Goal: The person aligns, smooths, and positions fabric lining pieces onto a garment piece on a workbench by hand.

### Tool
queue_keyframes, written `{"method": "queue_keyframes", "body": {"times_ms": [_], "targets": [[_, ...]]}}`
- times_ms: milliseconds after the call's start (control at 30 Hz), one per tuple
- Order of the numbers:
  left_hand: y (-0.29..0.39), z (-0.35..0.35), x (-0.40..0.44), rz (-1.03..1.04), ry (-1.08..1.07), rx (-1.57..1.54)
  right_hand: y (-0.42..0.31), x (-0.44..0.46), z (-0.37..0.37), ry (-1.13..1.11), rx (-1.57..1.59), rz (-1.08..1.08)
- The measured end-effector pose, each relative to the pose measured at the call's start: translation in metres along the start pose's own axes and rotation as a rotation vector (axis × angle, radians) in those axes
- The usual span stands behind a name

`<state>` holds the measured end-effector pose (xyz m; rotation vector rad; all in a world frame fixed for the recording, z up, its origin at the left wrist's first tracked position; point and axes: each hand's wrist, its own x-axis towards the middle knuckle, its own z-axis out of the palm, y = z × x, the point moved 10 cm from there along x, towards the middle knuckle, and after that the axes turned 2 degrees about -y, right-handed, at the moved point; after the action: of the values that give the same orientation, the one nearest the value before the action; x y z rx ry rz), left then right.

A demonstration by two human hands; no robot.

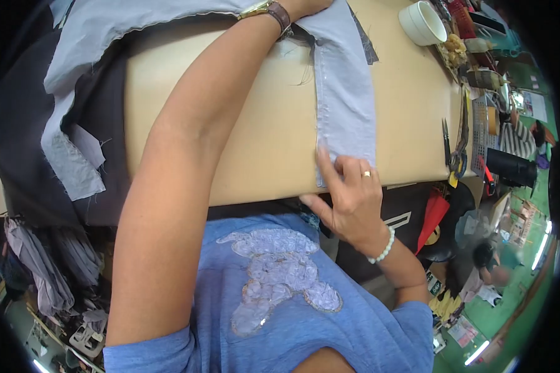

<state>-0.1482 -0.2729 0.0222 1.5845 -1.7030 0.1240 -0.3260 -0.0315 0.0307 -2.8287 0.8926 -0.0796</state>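
Note:
A long strip of light grey-blue fabric (348, 99) runs down the tan table to its front edge, with a stitched seam along its left side. My right hand (353, 199) lies over the strip's lower end, index finger stretched along the seam and thumb apart, gripping nothing that I can see. At the top edge, my left hand (308, 6) rests by the upper part of the fabric; its fingers are cut off by the frame. More of this grey fabric (74, 68) curves round to the left, its edges frayed, over dark cloth (18, 124).
A white cup (422, 25) stands at the back right. Scissors (460, 140) and small dark snips (446, 142) lie near the table's right edge, beside a grey plastic basket (481, 127). Below the table hang something red (434, 217) and, leftward, grey garments (50, 273). Other people are farther right.

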Motion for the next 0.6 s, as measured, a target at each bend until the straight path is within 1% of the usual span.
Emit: {"method": "queue_keyframes", "body": {"times_ms": [33,133,167,267,300,333,367,467,500,600], "targets": [[-0.001,-0.001,0.000,-0.003,0.005,-0.001,-0.006,-0.007,-0.001,0.046,-0.036,-0.029],[0.000,0.001,0.002,0.026,0.000,-0.017,-0.012,-0.028,-0.001,0.060,-0.043,-0.079],[0.001,0.002,0.000,0.031,0.016,-0.018,-0.012,-0.030,-0.004,0.049,-0.020,-0.059],[-0.001,0.001,0.000,0.057,0.048,0.020,0.000,-0.025,-0.011,-0.003,0.265,-0.038],[-0.002,0.004,0.002,0.083,0.061,0.052,0.013,-0.020,-0.013,-0.018,0.388,0.015],[-0.004,0.010,0.001,0.008,-0.098,0.035,0.026,-0.015,-0.018,-0.023,0.499,0.068],[-0.005,0.010,0.001,0.009,-0.050,0.050,0.046,-0.006,-0.034,0.063,0.594,0.146],[0.001,0.003,-0.002,0.037,-0.015,0.006,0.090,0.015,-0.095,0.428,0.285,0.196],[0.004,-0.003,-0.001,0.038,-0.003,0.011,0.099,0.019,-0.108,0.495,0.202,0.212],[-0.001,0.002,-0.001,-0.020,-0.068,-0.048,0.105,0.032,-0.124,0.600,0.108,0.217]]}}
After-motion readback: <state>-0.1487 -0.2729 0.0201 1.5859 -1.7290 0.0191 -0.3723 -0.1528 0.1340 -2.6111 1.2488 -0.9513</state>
